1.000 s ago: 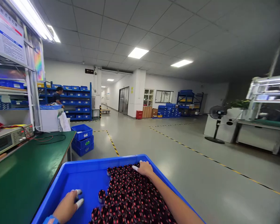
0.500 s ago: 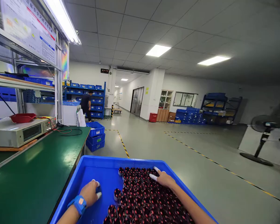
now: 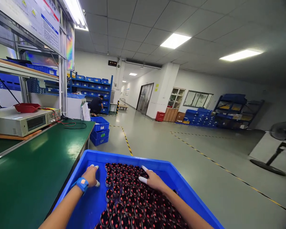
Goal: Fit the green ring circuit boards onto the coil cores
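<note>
A large blue tray [image 3: 91,198] holds many small round black parts [image 3: 133,198] with red spots, packed closely in rows. My right hand [image 3: 154,180], white covers on its fingertips, lies against the far right side of the packed parts, thumb and finger apart. On the left of the tray, beyond a gap from the parts, is my left hand [image 3: 90,176]. Its fingers are spread with nothing between them, and they too have white tip covers. A blue watch [image 3: 82,183] is on my left wrist.
To the left stands a green-topped bench [image 3: 38,152] with a bench instrument [image 3: 35,122] and a red scoop tray [image 3: 27,107]. Stacked blue crates [image 3: 99,135] stand past its end. A person [image 3: 96,105] crouches by the blue shelves [image 3: 91,83]. A floor fan [image 3: 282,146] is at right.
The block of parts has shifted left in the tray along with my right hand. My left hand has moved a little forward. The person by the shelves has crouched down, and the view has tilted.
</note>
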A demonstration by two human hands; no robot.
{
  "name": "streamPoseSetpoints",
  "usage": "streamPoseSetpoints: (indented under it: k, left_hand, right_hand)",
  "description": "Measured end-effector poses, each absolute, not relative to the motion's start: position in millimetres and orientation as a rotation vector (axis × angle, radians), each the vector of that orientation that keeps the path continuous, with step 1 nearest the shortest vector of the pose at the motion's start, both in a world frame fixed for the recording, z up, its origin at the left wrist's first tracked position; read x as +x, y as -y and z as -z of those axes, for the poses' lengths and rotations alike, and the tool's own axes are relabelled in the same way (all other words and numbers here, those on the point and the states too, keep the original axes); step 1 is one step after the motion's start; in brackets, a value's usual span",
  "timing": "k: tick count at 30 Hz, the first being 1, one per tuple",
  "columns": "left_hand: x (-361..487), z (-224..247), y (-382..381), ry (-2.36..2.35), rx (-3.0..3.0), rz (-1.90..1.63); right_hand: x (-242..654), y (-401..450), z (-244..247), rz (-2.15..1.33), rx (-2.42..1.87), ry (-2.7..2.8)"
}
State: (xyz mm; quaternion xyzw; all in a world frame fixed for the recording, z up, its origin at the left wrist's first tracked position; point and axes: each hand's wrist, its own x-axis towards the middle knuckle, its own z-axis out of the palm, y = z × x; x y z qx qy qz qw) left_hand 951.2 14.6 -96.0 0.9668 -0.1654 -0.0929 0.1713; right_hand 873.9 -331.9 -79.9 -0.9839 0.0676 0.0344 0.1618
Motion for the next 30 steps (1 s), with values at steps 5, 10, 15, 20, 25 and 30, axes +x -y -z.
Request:
streamPoseSetpoints:
  k: [5,10,15,20,25,30]
  left_hand:
    - [960,93,-28,0.339,2.794,0.288]
    - [960,91,-28,0.345,2.793,0.333]
    - [968,87,-24,0.322,2.764,0.441]
    - [987,83,-18,0.370,2.727,0.502]
    - [998,84,-14,0.422,2.700,0.475]
    - [994,80,-15,0.530,2.704,0.512]
  right_hand:
    - [900,271,82,-0.118,-2.669,0.076]
    - [911,273,72,-0.081,-2.575,0.080]
    - [921,284,67,-0.142,-2.624,0.223]
    - [935,258,66,-0.203,-2.661,0.438]
    - [946,227,71,-0.271,-2.701,0.517]
    - [946,198,76,-0.343,-2.744,0.493]
